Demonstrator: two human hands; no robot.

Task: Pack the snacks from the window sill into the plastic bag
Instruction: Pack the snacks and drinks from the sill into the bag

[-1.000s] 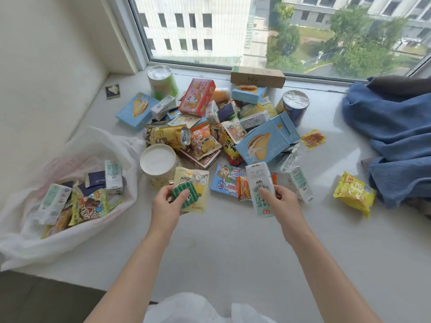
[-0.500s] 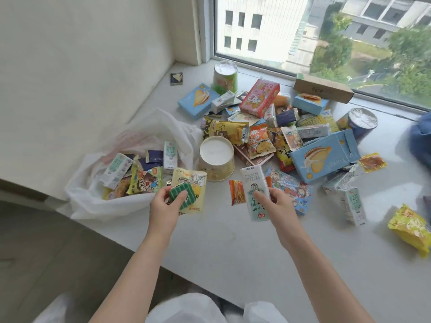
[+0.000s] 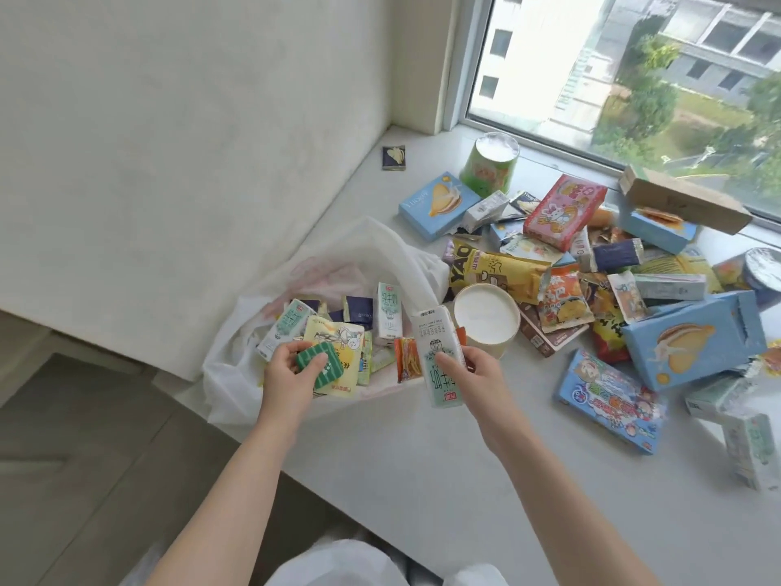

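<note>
Right hand (image 3: 473, 367) grips the milk carton (image 3: 437, 355) upright, top pointing far; left hand (image 3: 291, 370) pinches green packet (image 3: 318, 365) and yellow packet (image 3: 338, 353) over the bag (image 3: 236, 365).

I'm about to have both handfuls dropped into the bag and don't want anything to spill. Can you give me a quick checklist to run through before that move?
1. Left hand grips the green striped packet and the yellow cartoon sachet: ok.
2. Right hand holds the white and green milk carton and the orange snack packet: ok.
3. White plastic bag mouth open, contents showing: ok.
4. Left handful over the bag opening: ok.
5. Right handful fully over the opening: not ok, it hangs at the bag's right edge beside the round white-lidded tub.
6. Room left in the bag: cannot tell.
</note>
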